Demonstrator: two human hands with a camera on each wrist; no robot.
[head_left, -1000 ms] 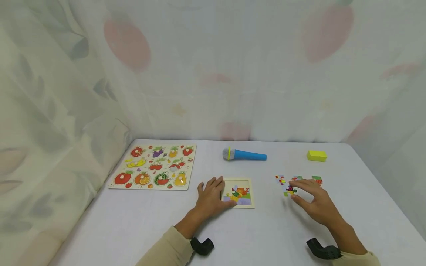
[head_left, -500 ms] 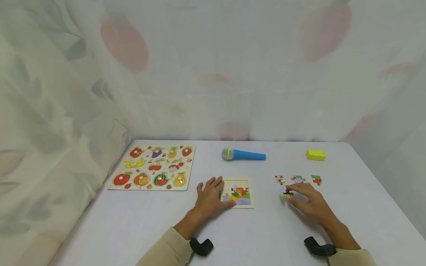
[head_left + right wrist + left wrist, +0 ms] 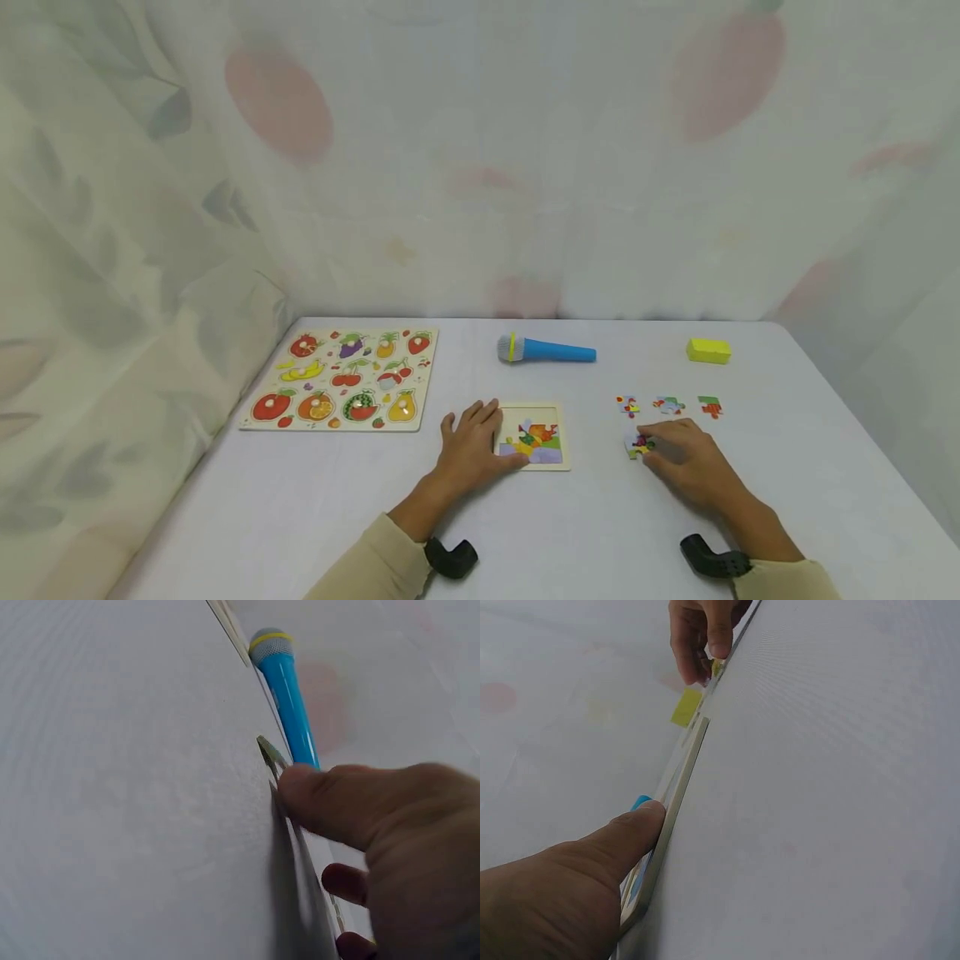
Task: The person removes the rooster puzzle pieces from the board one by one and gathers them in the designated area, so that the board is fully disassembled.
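My left hand (image 3: pixel 468 450) rests on the left side of a small wooden jigsaw tray (image 3: pixel 566 454), fingers spread and thumb lying over its front part. Inside the tray, a partly assembled picture (image 3: pixel 542 433) shows orange, green and purple. My right hand (image 3: pixel 693 467) pinches a jigsaw piece (image 3: pixel 632 445) between thumb and fingers, to the right of the tray. In the right wrist view, that piece (image 3: pixel 267 750) is tilted, seen nearly edge-on beyond the thumb. Behind the right hand lie three loose jigsaw pieces (image 3: pixel 668 406) in a row.
A fruit peg puzzle board (image 3: pixel 337 407) lies at the left of the white table (image 3: pixel 525 533). A blue toy microphone (image 3: pixel 558 351) lies behind the tray. The yellow block (image 3: pixel 708 351) sits at the back right. Patterned curtains (image 3: pixel 420 167) enclose the far and left sides.
The right hand has moved left and nearer to me with the jigsaw piece, uncovering the loose pieces behind it. My left hand stays on the tray.
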